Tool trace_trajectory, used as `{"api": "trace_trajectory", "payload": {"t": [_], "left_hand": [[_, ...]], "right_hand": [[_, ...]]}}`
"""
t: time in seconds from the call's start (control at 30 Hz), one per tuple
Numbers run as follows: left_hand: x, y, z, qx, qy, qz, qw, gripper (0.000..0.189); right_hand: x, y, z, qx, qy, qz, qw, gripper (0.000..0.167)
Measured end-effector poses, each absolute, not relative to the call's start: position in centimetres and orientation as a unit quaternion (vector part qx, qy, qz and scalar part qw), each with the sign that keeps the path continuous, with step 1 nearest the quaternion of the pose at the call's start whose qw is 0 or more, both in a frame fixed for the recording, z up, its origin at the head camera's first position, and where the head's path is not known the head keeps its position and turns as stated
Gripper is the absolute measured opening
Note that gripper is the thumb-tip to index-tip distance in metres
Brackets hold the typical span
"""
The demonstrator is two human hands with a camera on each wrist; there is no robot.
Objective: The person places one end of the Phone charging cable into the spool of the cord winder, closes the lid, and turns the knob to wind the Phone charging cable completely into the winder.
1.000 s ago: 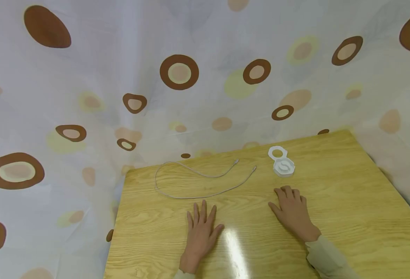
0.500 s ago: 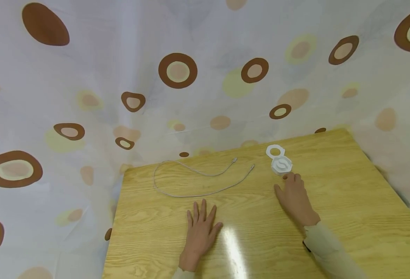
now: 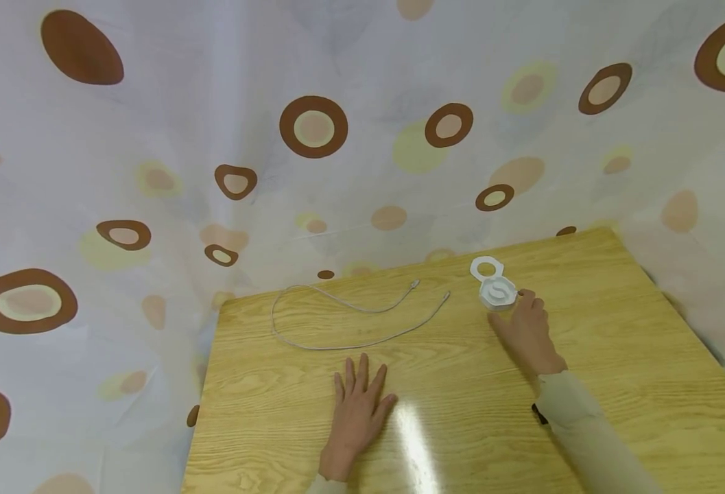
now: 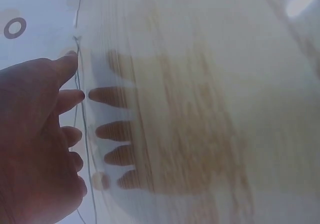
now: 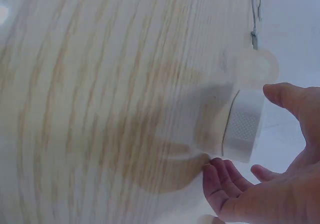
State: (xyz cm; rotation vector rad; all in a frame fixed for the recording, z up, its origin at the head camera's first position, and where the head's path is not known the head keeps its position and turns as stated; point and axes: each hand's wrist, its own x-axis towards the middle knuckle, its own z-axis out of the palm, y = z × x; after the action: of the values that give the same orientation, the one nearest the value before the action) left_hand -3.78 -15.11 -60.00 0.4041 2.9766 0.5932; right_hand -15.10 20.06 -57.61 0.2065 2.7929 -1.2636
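My left hand (image 3: 354, 422) lies on the wooden table with its fingers spread, holding nothing; it also shows at the left of the left wrist view (image 4: 40, 139). Ahead of it a thin whitish charging cable (image 3: 343, 348) forms a loose loop, its two plug ends pointing right. A small white octagonal case (image 3: 497, 293) stands near the back, with its ring-shaped lid (image 3: 487, 268) swung back. My right hand (image 3: 527, 336) is at the case's near right side, thumb and fingers apart around it. In the right wrist view, the case (image 5: 243, 125) sits between thumb and fingers without a plain grip.
The wood-grain table (image 3: 263, 439) meets a white spotted sheet (image 3: 362, 171) at its back and sides. A bright light reflection crosses the table's front middle. A small black item (image 3: 540, 414) shows under the right sleeve.
My right hand has moved forward to the white case, its thumb and fingers spreading to either side. The left hand, cable and case have stayed in about the same place.
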Motion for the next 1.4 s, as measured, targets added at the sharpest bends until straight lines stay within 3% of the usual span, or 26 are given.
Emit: {"api": "trace_trajectory", "payload": {"t": [0.47, 0.77, 1.4], "left_hand": [[-3.9, -14.8, -59.7, 0.151, 0.966, 0.207, 0.001, 0.051], [-5.6, -13.5, -58.6, 0.197, 0.957, 0.215, 0.003, 0.048], [-8.4, -8.9, -58.3, 0.276, 0.939, 0.203, 0.045, 0.051]], "right_hand": [[-17.4, 21.0, -58.6, 0.086, 0.905, -0.414, 0.055, 0.098], [-18.3, 20.9, -58.7, 0.081, 0.913, -0.396, 0.047, 0.093], [-16.9, 19.4, -59.1, 0.084, 0.913, -0.398, 0.029, 0.084]]}}
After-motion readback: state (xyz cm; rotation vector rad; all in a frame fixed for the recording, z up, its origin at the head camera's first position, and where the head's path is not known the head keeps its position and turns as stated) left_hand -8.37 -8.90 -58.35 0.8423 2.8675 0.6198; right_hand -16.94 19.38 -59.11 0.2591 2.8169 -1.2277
